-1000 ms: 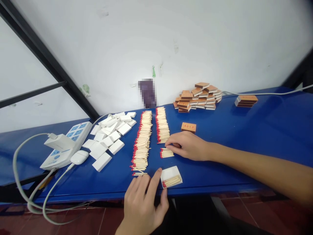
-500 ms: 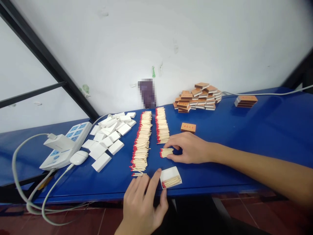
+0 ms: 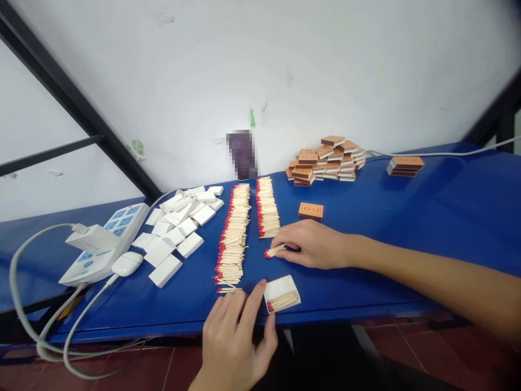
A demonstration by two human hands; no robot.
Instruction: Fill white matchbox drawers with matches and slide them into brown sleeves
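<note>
Match bundle (image 3: 275, 251) now tilts upward, pinched by the right hand (image 3: 315, 244); the left hand (image 3: 236, 336), fingers apart, touches the white tray (image 3: 282, 294).

Right hand (image 3: 313, 245) pinching matches (image 3: 275, 251), left hand (image 3: 236, 336) touching tray (image 3: 282, 286) (partly filled)

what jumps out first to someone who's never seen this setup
Two long rows of red-tipped matches run down the middle of the blue table. At their near end the right hand pinches a small bundle of matches, while the left hand touches a partly filled white tray at the front edge. A heap of orange matchboxes sits at the back.
</note>
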